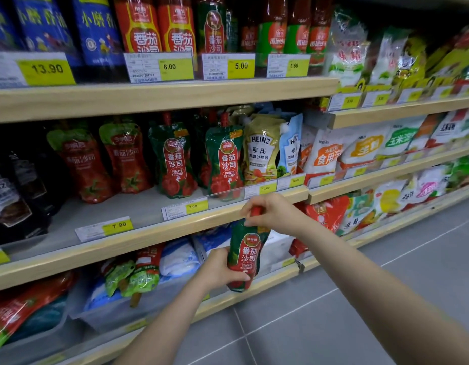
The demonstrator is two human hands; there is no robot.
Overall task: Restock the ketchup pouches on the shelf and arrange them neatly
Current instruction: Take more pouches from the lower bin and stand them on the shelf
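I hold a green and red ketchup pouch (244, 255) upright in front of the shelves, below the middle shelf's edge. My left hand (219, 270) grips its lower body from the left. My right hand (267, 210) pinches its red cap at the top. On the middle shelf (149, 234) stand two matching green ketchup pouches (174, 160) (224, 162). Further left stand two red ketchup pouches (82, 164) (127, 156). Bare shelf board lies in front of the standing pouches.
Heinz pouches (262, 150) stand right of the green ketchup pouches, dark packs (15, 191) at the far left. Bottles (175, 25) fill the top shelf. The bottom shelf holds bins (117, 312) with mixed bags. Grey tiled floor (320, 312) runs along the shelving.
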